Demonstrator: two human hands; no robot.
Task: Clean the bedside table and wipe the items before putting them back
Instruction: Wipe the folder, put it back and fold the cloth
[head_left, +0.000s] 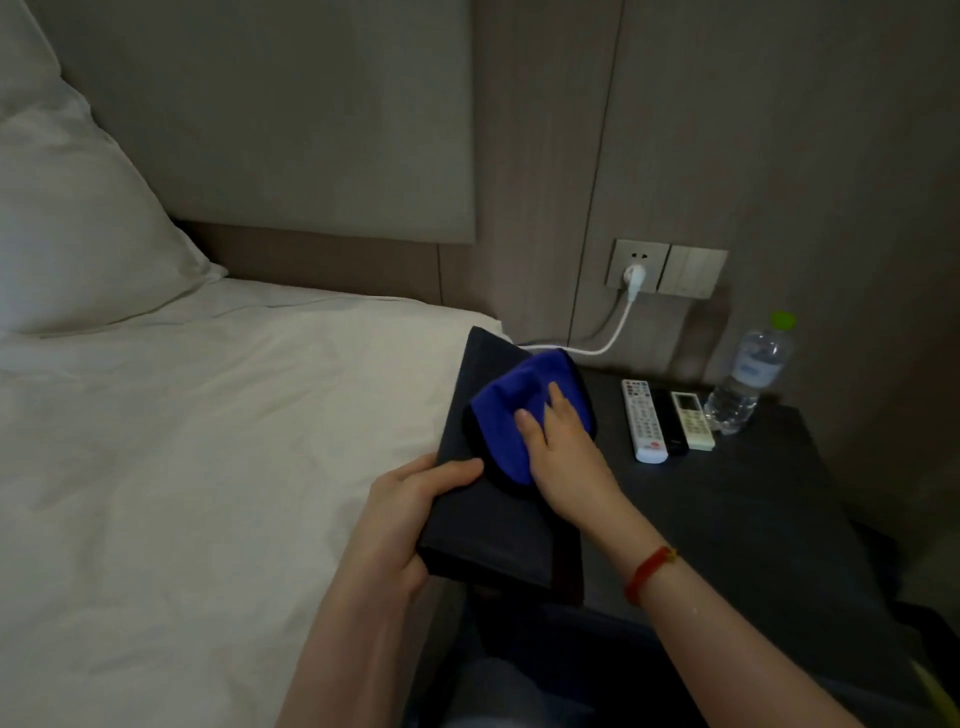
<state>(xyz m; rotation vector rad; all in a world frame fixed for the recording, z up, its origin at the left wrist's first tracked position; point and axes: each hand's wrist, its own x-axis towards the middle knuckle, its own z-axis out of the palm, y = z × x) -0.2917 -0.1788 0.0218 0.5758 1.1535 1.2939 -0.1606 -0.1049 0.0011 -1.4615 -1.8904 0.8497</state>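
A flat dark box (493, 525) is held tilted over the left edge of the dark bedside table (737, 509). My left hand (410, 514) grips the box's near left corner. A blue cloth (511, 415) lies on the box's top face, and my right hand (561, 452) presses down on it. Farther back on the table lie a white remote (643, 421), a black remote (669, 423) and a small white remote (692, 420) side by side. A clear water bottle (750, 374) with a green cap stands at the back right.
The white bed (208, 441) with a pillow (78, 218) is at the left, touching the table. A white plug and cable (623, 312) run from the wall socket down behind the table. A red bracelet (649, 571) is on my right wrist.
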